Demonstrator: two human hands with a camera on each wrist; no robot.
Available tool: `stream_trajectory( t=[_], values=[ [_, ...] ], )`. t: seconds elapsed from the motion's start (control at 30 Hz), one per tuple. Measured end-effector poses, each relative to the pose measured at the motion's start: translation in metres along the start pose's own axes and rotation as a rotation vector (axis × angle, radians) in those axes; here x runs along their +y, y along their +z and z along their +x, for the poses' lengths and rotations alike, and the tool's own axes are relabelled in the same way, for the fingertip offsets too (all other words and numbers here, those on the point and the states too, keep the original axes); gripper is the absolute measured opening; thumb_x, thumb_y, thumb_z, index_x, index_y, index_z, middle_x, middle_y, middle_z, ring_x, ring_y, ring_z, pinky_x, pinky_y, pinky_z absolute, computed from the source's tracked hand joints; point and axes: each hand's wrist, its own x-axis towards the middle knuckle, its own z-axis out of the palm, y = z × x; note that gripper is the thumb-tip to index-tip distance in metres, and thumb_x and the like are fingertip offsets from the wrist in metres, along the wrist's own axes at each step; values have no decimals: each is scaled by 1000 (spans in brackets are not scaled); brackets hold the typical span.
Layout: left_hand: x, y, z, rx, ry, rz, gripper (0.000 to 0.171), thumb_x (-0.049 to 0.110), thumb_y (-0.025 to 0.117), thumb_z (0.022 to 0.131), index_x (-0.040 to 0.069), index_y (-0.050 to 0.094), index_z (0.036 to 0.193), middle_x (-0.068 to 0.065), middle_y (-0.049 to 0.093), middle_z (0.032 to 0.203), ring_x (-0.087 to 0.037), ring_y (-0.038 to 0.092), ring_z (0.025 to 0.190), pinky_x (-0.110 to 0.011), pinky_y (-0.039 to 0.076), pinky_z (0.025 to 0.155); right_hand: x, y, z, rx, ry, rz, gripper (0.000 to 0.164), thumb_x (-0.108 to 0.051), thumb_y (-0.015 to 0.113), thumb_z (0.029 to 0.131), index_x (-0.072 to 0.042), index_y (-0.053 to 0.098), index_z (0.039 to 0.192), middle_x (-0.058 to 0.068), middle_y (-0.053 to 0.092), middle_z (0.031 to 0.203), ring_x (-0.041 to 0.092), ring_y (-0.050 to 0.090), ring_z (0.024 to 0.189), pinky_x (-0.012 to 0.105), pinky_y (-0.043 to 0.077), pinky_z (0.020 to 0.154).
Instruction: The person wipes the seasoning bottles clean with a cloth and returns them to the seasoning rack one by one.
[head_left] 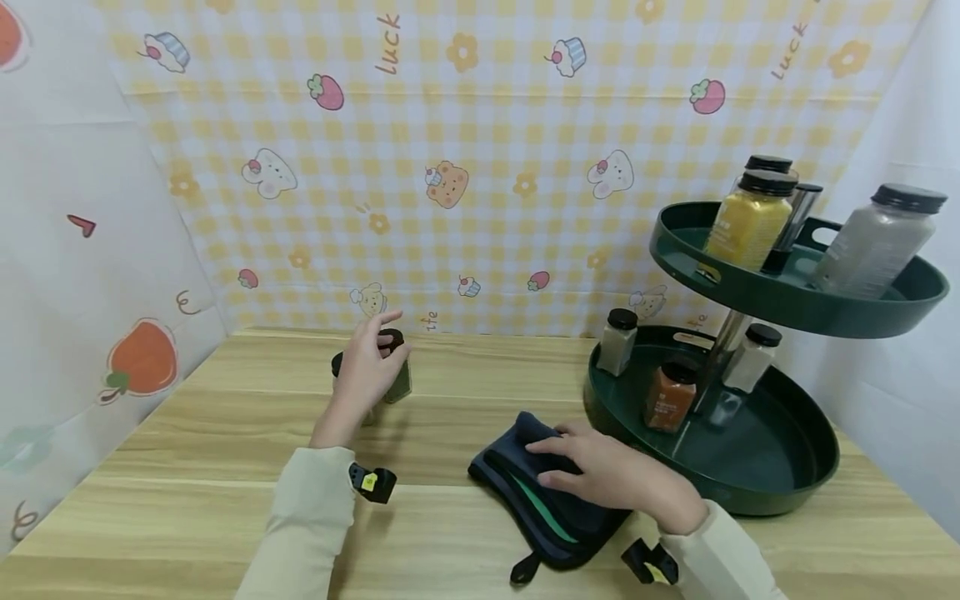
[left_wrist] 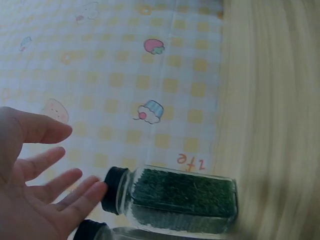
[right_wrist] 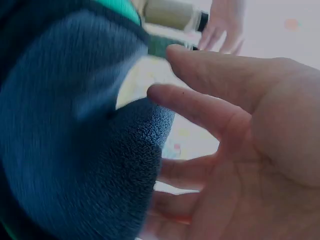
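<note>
And here's the left hand (head_left: 360, 367), fingers spread apart and gripping nothing, right at the black lid (left_wrist: 116, 191) of a jar of green herbs (left_wrist: 182, 200); whether skin meets lid, can't tell! Danger spot: a second jar (left_wrist: 91, 231) stands just beside the first, half hidden by that same hand, so a sideways brush or a stray finger could tip one glass into the other. Over to the right hand (head_left: 600, 467), fingers loose and apart, fingertips at the dark folded cloth (head_left: 536, 492) just beneath, no firm hold on it. Lift from there and the soft thing could slip or flop out of its fold, for want of a real pinch. And watch the two-tier rack (head_left: 795, 312), just beyond that hand on its right: a wide swing might bump the lower tray (head_left: 750, 500) and jolt the orange-red jar (head_left: 670, 402) inside, or rattle the yellow jar (head_left: 750, 221) above
</note>
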Motion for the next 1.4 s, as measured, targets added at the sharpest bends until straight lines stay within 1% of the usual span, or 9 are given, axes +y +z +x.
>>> stream_trajectory(
  t=[0.13, 0.27, 0.47, 0.6, 0.8, 0.97, 1.07, 1.27, 1.4],
  values=[
    [-5, 2, 2, 33, 51, 62, 44, 19, 55, 92, 13, 45, 134, -16, 37, 142, -38, 40, 126, -52, 37, 99, -15, 11, 3, -1, 46, -88, 54, -49, 54, 88, -16, 53, 131, 20, 45, 135, 36, 45, 122, 51, 39, 97],
    [-9, 4, 3, 55, 77, 153, 43, 17, 56, 91, 10, 47, 132, -17, 39, 142, -39, 34, 130, -55, 35, 99, -27, 24, 4, 3, 99, -263, 66, -61, 53, 82, -15, 53, 130, 20, 46, 134, 39, 44, 122, 54, 38, 97],
    [-9, 5, 2, 16, 21, 363, 57, 21, 59, 88, 6, 38, 139, -24, 39, 140, -44, 33, 129, -57, 26, 104, -37, 47, 11, 60, 143, -518, 78, -72, 56, 69, -11, 55, 119, 18, 51, 120, 39, 51, 105, 53, 45, 84],
    [-9, 8, 1, -34, 3, 478, 68, 26, 60, 88, 5, 28, 144, -26, 34, 143, -45, 30, 131, -56, 19, 108, -38, 55, 16, 100, 187, -590, 73, -68, 64, 67, -14, 54, 114, 16, 48, 118, 38, 53, 100, 51, 47, 76],
    [-14, 13, 2, 30, 19, 566, 66, 25, 61, 88, 1, 31, 142, -29, 40, 138, -46, 37, 125, -55, 23, 106, -33, 53, 18, 158, 126, -597, 35, -29, 74, 77, -12, 53, 99, 13, 50, 105, 29, 52, 79, 42, 48, 62],
    [-17, 15, 6, 132, 22, 562, 60, 25, 64, 86, 0, 41, 136, -29, 49, 125, -44, 45, 115, -53, 30, 103, -29, 44, 15, 153, 77, -514, 32, -9, 72, 78, -11, 51, 101, 11, 49, 95, 26, 50, 71, 36, 43, 54],
    [-17, 16, 6, 151, 26, 569, 63, 29, 67, 84, 0, 44, 135, -27, 51, 120, -42, 49, 109, -51, 33, 100, -25, 39, 12, 130, 71, -463, 34, -5, 69, 79, -11, 49, 105, 10, 49, 93, 23, 48, 71, 34, 41, 55],
    [-15, 13, 6, 65, 36, 637, 72, 45, 71, 78, -6, 52, 126, -25, 53, 111, -38, 49, 100, -50, 35, 96, -16, 32, 11, 136, 17, -382, 36, -18, 73, 79, -12, 47, 103, 8, 49, 88, 20, 50, 68, 33, 42, 56],
    [-10, 9, 5, -58, 34, 653, 78, 49, 71, 75, -3, 49, 129, -26, 53, 123, -43, 45, 115, -57, 19, 108, -13, 27, 11, 122, -47, -313, 38, -34, 72, 79, -14, 48, 101, 5, 51, 86, 15, 51, 66, 29, 43, 57]
  ],
)
